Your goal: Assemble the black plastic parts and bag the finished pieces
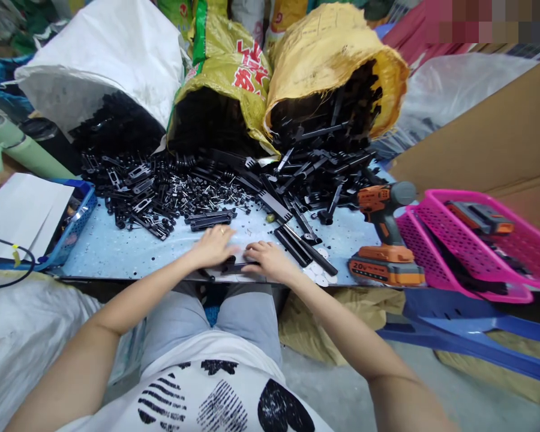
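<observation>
At the bench's front edge, my right hand (272,261) has its fingers closed on a long black plastic part (239,264), which it partly covers. My left hand (213,246) is beside it, palm down over the bench; motion smears its fingertips, so their grip is unclear. Under the left hand, another small black piece (206,275) lies at the edge. Just beyond the left hand are black slotted strips (210,219). Right of my right hand, a black-handled rod (312,251) lies across flat black strips (292,246) and white discs (317,273).
Heaped black parts (328,174) and screws (198,195) spill from a white sack (112,48), a green-yellow sack (225,72) and a yellow sack (324,48). An orange cordless drill (384,234) stands right, near pink baskets (477,240). A blue basket (83,216) sits left.
</observation>
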Motion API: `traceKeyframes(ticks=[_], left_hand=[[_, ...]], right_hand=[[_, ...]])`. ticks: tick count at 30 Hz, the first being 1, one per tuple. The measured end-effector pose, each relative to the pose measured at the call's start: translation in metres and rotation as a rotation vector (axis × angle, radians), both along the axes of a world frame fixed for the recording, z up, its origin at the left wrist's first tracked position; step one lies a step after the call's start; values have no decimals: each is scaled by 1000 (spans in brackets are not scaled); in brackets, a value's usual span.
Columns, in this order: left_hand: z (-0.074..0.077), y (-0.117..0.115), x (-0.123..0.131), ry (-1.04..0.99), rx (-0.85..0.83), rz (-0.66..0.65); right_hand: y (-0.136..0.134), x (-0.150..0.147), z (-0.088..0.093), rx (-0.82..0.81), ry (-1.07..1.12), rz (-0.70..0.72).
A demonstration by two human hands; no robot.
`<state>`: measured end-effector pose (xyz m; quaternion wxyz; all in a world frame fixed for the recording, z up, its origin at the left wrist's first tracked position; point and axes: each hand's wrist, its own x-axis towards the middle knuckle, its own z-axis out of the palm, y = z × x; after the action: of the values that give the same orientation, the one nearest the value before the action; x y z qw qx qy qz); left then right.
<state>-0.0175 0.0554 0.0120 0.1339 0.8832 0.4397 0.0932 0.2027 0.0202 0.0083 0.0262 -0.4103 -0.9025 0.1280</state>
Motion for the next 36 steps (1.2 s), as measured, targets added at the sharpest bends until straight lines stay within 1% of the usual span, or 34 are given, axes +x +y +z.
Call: traceKeyframes(ticks=[1, 2, 4, 6, 8, 9, 11, 13, 15, 16, 18, 20, 21, 24, 26, 28, 30, 33, 36], left_hand=[[5, 18, 4, 18, 10, 115], [9, 38, 9, 55, 16, 239], [13, 74, 20, 196, -65, 367], [12, 102, 30, 271, -132, 410], [9, 118, 37, 283, -157, 410], [7, 122, 38, 279, -157, 402], [5, 124, 37, 260, -145, 379], [5, 119, 30, 223, -115, 358], [8, 108, 19, 178, -65, 347], [10, 101, 12, 122, -28, 349], [14, 80, -6, -90, 38, 382], [14, 51, -28, -394, 27, 445], [12, 35, -39, -540, -26, 483], [1, -13, -72, -873, -303, 633], [-8, -38, -86, -1014, -469, 731], [-15, -54, -92, -1087, -552, 792], [-16, -61, -91, -1102, -560, 812], [-14, -62, -86, -1065, -556, 781], [-10, -61, -84, -1018, -605, 738]], right_hand=[[10, 0, -1, -1, 27, -44], [23, -2, -2, 13, 36, -120], [52, -12, -4, 62, -2, -317], [79, -25, -5, 94, -60, -459], [98, -32, -5, 85, -87, -500], [101, -33, -4, 81, -80, -500], [94, -29, 1, 88, 7, -490], [74, -21, 8, 68, 181, -442], [48, -16, 16, -32, 364, -362], [35, -16, 19, -102, 419, -324], [16, -20, 24, -215, 454, -275], [4, -28, 26, -228, 395, -242], [0, -33, 27, -199, 337, -226], [-8, -48, 33, -73, 91, -121], [-15, -57, 36, -23, -65, -37], [-20, -61, 38, -13, -151, 8], [-23, -62, 35, -11, -159, -2], [-25, -58, 25, 8, -71, -41], [-27, -51, 13, 27, 58, -56]])
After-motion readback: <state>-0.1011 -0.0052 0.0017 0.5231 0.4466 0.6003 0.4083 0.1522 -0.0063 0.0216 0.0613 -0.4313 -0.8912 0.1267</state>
